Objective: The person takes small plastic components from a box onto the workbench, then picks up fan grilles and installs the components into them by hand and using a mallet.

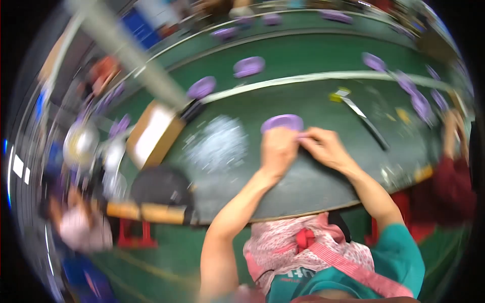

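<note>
Over the dark green work table, my left hand (278, 154) is closed on a purple oval plastic piece (283, 121), which sticks out beyond the fingers. My right hand (326, 148) meets it from the right side, thumb and fingers pinched at a purple part of the piece near its lower right edge. Motion blur and the fingers hide the exact grip. To the left of my hands lies a heap of small pale, translucent bits (217, 144). On the right rests a long tool (366, 122) with a dark handle, a bright shaft and a yellow end.
Past a pale rail, a green conveyor belt (303, 53) carries several more purple pieces (249, 66). An open cardboard box (154, 134) and a black rounded object (160, 187) stand at left. A co-worker's hands (454, 134) and dark red sleeve (444, 187) show at right.
</note>
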{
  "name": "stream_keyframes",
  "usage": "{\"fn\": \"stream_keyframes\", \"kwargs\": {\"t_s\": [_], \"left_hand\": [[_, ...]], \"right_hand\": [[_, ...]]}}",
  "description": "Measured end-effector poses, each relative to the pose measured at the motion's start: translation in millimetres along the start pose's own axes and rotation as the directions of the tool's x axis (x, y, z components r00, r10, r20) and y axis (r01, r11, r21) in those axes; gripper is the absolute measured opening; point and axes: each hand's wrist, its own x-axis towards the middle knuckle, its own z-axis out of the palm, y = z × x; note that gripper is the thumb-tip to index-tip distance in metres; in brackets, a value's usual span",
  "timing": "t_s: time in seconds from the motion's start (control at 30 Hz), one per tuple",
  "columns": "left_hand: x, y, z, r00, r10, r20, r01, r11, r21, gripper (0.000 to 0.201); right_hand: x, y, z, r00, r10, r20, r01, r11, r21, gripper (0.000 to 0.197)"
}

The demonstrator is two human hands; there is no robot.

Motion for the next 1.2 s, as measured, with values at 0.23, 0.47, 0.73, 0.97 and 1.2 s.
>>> {"fn": "stream_keyframes", "kwargs": {"t_s": [0.23, 0.47, 0.73, 0.97, 1.2], "left_hand": [[5, 21, 0, 0.983, -0.174, 0.052, 0.181, 0.963, -0.2, 0.011], [1, 27, -6, 0.942, -0.32, 0.096, 0.332, 0.859, -0.391, 0.014], [5, 31, -13, 0.88, -0.404, 0.249, 0.457, 0.577, -0.677, 0.019], [13, 28, -14, 0.763, -0.479, 0.434, 0.597, 0.263, -0.758, 0.01], [7, 43, 0, 0.978, 0.032, 0.208, -0.027, 0.999, -0.024, 0.041]], "right_hand": [[-12, 2, -25, 0.988, 0.153, -0.005, -0.149, 0.969, 0.196, 0.03], [-12, 5, -27, 0.988, 0.09, 0.128, -0.136, 0.895, 0.425, 0.027], [-9, 3, -36, 0.974, 0.058, 0.22, -0.188, 0.75, 0.634, 0.026], [-9, -3, -32, 1.0, 0.015, 0.006, -0.016, 0.894, 0.447, 0.022], [1, 44, -29, 0.934, 0.116, -0.338, -0.136, 0.99, -0.035, 0.026]]}}
